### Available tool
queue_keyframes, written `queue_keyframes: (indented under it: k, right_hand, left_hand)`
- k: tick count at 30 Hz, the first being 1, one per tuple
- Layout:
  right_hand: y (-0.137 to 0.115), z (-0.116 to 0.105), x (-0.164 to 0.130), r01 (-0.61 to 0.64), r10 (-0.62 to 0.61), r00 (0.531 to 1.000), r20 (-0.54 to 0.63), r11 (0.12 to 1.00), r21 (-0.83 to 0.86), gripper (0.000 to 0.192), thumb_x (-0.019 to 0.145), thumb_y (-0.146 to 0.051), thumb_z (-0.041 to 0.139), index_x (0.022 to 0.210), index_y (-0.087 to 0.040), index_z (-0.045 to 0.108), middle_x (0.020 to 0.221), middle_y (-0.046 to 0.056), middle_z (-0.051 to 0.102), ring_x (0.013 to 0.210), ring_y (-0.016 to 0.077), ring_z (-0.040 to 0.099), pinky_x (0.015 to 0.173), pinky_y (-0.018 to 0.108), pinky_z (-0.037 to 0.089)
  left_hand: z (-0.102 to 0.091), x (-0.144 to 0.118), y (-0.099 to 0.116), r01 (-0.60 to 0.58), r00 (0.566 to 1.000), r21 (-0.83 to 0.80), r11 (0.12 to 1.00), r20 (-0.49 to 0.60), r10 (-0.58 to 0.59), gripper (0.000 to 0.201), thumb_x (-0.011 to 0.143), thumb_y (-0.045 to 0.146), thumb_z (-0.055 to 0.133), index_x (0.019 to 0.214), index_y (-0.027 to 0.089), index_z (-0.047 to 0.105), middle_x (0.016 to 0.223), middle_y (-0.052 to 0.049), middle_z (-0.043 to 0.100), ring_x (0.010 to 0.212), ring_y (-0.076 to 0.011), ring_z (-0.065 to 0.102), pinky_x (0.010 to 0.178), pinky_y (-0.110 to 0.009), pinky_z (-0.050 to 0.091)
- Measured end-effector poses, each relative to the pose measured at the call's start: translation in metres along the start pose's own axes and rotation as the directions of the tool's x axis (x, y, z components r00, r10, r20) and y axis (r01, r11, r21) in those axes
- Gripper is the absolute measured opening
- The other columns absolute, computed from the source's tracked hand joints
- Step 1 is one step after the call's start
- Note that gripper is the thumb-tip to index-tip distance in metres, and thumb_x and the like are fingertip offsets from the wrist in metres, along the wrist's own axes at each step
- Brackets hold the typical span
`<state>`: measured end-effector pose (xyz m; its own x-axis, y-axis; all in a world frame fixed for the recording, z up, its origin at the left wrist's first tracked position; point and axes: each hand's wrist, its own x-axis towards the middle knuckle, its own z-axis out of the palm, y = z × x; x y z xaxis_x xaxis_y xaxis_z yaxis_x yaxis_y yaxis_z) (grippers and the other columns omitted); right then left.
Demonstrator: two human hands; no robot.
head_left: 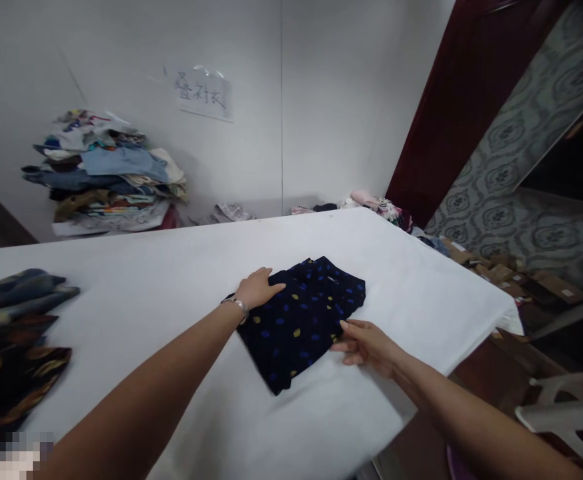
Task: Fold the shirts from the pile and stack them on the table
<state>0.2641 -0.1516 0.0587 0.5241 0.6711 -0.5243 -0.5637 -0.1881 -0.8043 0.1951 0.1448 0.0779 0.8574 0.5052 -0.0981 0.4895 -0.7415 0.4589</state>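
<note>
Head view: folded navy spotted garment lying mid-way across white table. Left hand flat and open on its far-left edge; right hand open, fingertips touching the near-right edge. Probably soft, light, limp; best taken at folded edges. Behind it, wall note handwritten, not legible.

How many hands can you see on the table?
2. The left hand lies flat on the far-left edge of the dark dotted cloth. The right hand touches its near-right edge. No other hands show.
</note>
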Motion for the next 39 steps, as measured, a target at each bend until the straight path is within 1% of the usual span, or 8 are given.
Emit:
queue_keyframes:
  k: [10, 15, 19, 22, 25, 29, 35, 39]
  right_hand:
    - [0.002, 0.027, 0.030, 0.028, -0.012, 0.993, -0.115, 0.990, 0.138, 0.038, 0.063, -0.032, 0.083, 0.071, -0.018, 0.048, 0.056, -0.004, 0.055, 0.043, 0.0057, 0.047, 0.034, 0.014, 0.024]
    - [-0.014, 0.029, 0.028, 0.180, -0.175, 0.974, -0.141, 0.983, 0.027, 0.033, 0.062, -0.035, 0.082, 0.078, -0.016, 0.061, 0.070, 0.001, 0.065, 0.062, 0.0115, 0.059, 0.051, 0.021, 0.040]
    - [-0.062, 0.042, 0.023, 0.410, -0.410, 0.911, -0.038, 0.912, -0.018, 0.037, 0.062, -0.032, 0.081, 0.093, -0.017, 0.069, 0.090, 0.004, 0.072, 0.086, 0.0183, 0.063, 0.079, 0.030, 0.046]
    - [-0.104, 0.057, 0.019, 0.643, -0.641, 0.766, 0.044, 0.764, -0.057, 0.034, 0.063, -0.029, 0.078, 0.095, -0.020, 0.069, 0.094, 0.002, 0.072, 0.091, 0.0184, 0.061, 0.089, 0.034, 0.042]
    - [-0.121, 0.066, 0.015, 0.779, -0.781, 0.621, 0.066, 0.607, -0.156, 0.025, 0.063, -0.027, 0.076, 0.087, -0.021, 0.069, 0.086, -0.002, 0.070, 0.089, 0.0178, 0.059, 0.090, 0.036, 0.041]
    - [-0.076, 0.059, 0.015, 0.737, -0.733, 0.661, 0.161, 0.594, -0.323, 0.022, 0.064, -0.028, 0.073, 0.084, -0.020, 0.069, 0.081, -0.001, 0.069, 0.083, 0.0192, 0.059, 0.085, 0.035, 0.044]
    - [0.030, 0.029, 0.004, 0.719, -0.535, 0.692, 0.484, 0.456, -0.524, 0.011, 0.071, -0.022, 0.061, 0.071, -0.022, 0.072, 0.085, 0.002, 0.072, 0.086, 0.0228, 0.063, 0.084, 0.035, 0.047]
    - [0.038, 0.021, -0.010, 0.717, -0.471, 0.696, 0.542, 0.480, -0.505, 0.027, 0.072, -0.016, 0.053, 0.086, -0.024, 0.075, 0.107, 0.003, 0.070, 0.104, 0.0236, 0.061, 0.096, 0.037, 0.044]
  left_hand:
    - [0.010, 0.069, 0.019, 0.053, 0.972, -0.182, 0.982, 0.235, -0.009, 0.056, 0.059, 0.041, 0.072, 0.109, 0.017, 0.066, 0.118, -0.013, 0.068, 0.108, -0.0308, 0.062, 0.087, -0.036, 0.048]
    - [-0.017, 0.061, 0.014, 0.042, 0.972, -0.356, 0.934, 0.232, 0.044, 0.043, 0.059, 0.046, 0.074, 0.094, 0.021, 0.069, 0.102, -0.007, 0.073, 0.099, -0.0281, 0.065, 0.081, -0.036, 0.050]
    - [-0.075, 0.031, 0.010, -0.068, 0.986, -0.634, 0.770, 0.076, 0.150, 0.043, 0.066, 0.048, 0.071, 0.097, 0.019, 0.067, 0.101, -0.009, 0.072, 0.092, -0.0237, 0.066, 0.080, -0.036, 0.051]
    - [-0.121, -0.013, 0.010, -0.286, 0.957, -0.757, 0.588, -0.250, 0.144, 0.035, 0.059, 0.041, 0.079, 0.083, 0.018, 0.065, 0.085, -0.004, 0.070, 0.078, -0.0169, 0.063, 0.077, -0.031, 0.050]
    - [-0.140, -0.070, 0.008, -0.406, 0.871, -0.645, 0.647, -0.488, 0.061, 0.034, 0.056, 0.039, 0.080, 0.077, 0.018, 0.063, 0.074, 0.001, 0.065, 0.071, -0.0131, 0.058, 0.072, -0.027, 0.048]
    - [-0.095, -0.146, -0.012, -0.318, 0.864, -0.494, 0.809, -0.503, 0.033, 0.029, 0.063, 0.041, 0.075, 0.076, 0.018, 0.064, 0.073, 0.001, 0.065, 0.073, -0.0150, 0.057, 0.073, -0.028, 0.048]
    - [0.021, -0.230, -0.053, 0.012, 0.983, -0.553, 0.833, -0.147, -0.112, 0.023, 0.066, 0.036, 0.066, 0.082, 0.021, 0.069, 0.076, 0.000, 0.069, 0.078, -0.0212, 0.063, 0.070, -0.031, 0.050]
    - [0.031, -0.243, -0.056, 0.126, 0.969, -0.635, 0.762, -0.084, -0.230, 0.039, 0.065, 0.047, 0.068, 0.093, 0.020, 0.068, 0.085, -0.004, 0.070, 0.085, -0.0238, 0.064, 0.070, -0.031, 0.050]
